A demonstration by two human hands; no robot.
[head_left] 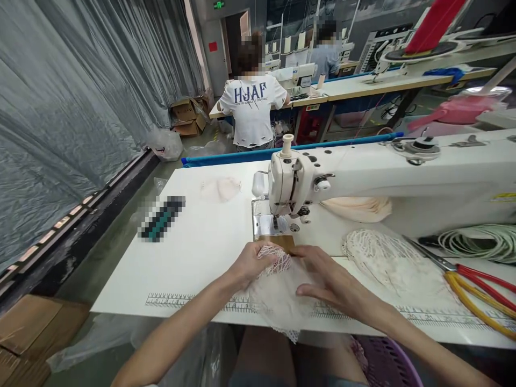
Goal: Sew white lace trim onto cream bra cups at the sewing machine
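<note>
Just in front of the sewing machine [292, 183], my left hand [249, 264] pinches the lace edge of a sheer white lace fabric piece [278, 295] between thumb and fingers. The piece drapes over the table's front edge. My right hand [336, 279] rests at its right side, fingers stretched toward the machine and thumb apart, touching the fabric without a visible grip. Beyond both hands, a brown patch [282, 242] lies before the metal needle plate [268, 224]. More lace pieces [374, 258] lie to the right.
Scissors with red and yellow handles [463, 274] lie at the right, beside a coil of pale green cord [479, 242]. A pale fabric piece [221, 188] is on the left of the white table [201, 247], near a pixelated dark object [163, 217]. A person [253, 102] sits ahead.
</note>
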